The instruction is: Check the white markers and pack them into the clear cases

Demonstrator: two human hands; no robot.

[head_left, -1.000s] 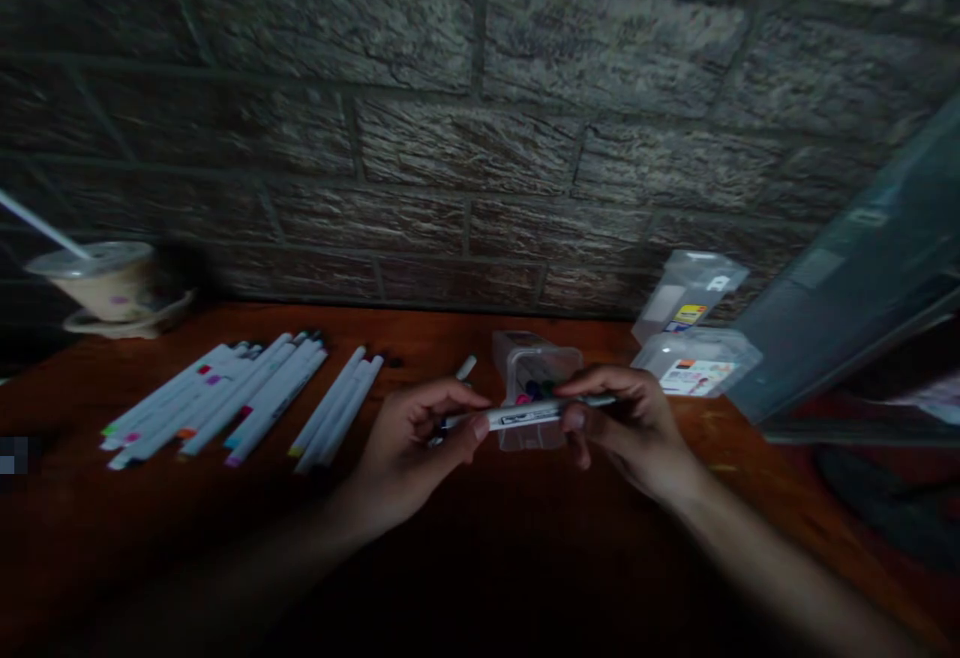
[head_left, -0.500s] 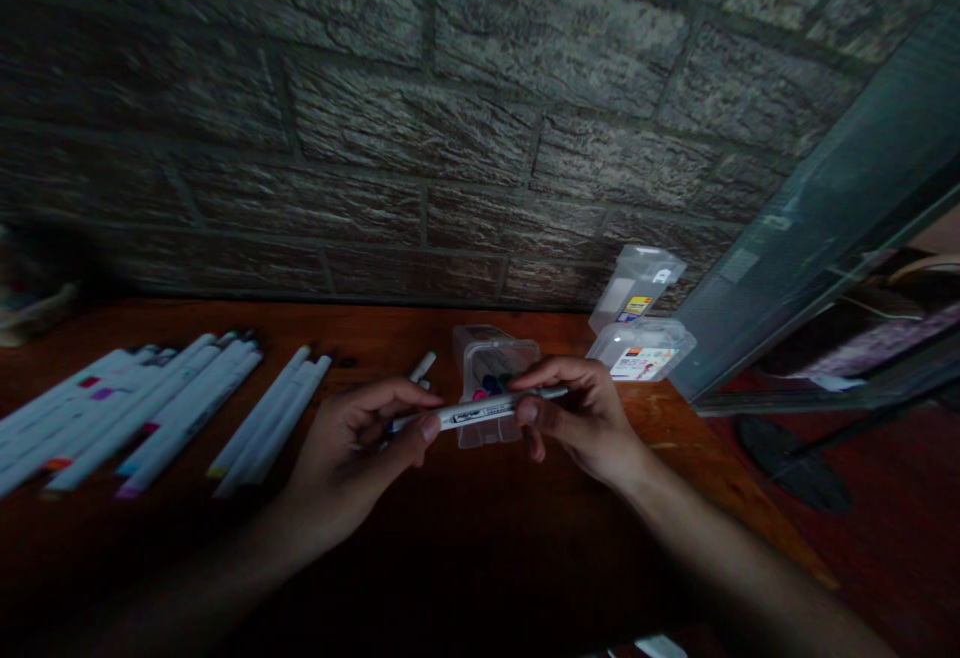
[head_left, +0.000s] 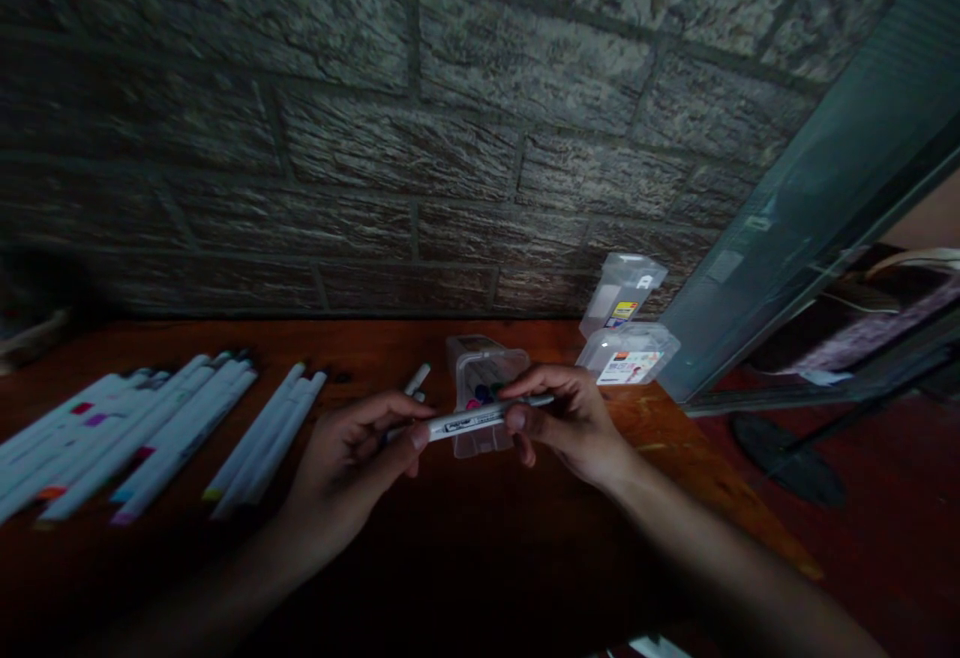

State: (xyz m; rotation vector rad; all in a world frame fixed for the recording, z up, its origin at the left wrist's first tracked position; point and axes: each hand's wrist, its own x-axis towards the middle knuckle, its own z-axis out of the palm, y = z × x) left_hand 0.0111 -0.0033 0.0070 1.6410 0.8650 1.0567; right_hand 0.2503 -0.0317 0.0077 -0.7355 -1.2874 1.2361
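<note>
Rough stone blocks with grooved joints make up the wall (head_left: 337, 138) behind a reddish-brown wooden desk (head_left: 382, 343). On it stands one open box (head_left: 480, 443) of clear, thin plastic, holding several pens with coloured ends, too dim to count. Just in front of the box, one slim white marker (head_left: 466, 423) with black print lies crosswise between two hands: the left hand (head_left: 356, 463) pinches one end between thumb and fingers, and the right hand (head_left: 577, 428) grips the other likewise. Left of the box are a small bunch of two or three white markers (head_left: 266, 428) and, farther left, a broad row of smooth, straight markers (head_left: 180, 418), overlapping too much to count. To its right sit two clear plastic cases, one tall (head_left: 613, 293), one wide and labelled (head_left: 628, 363).
</note>
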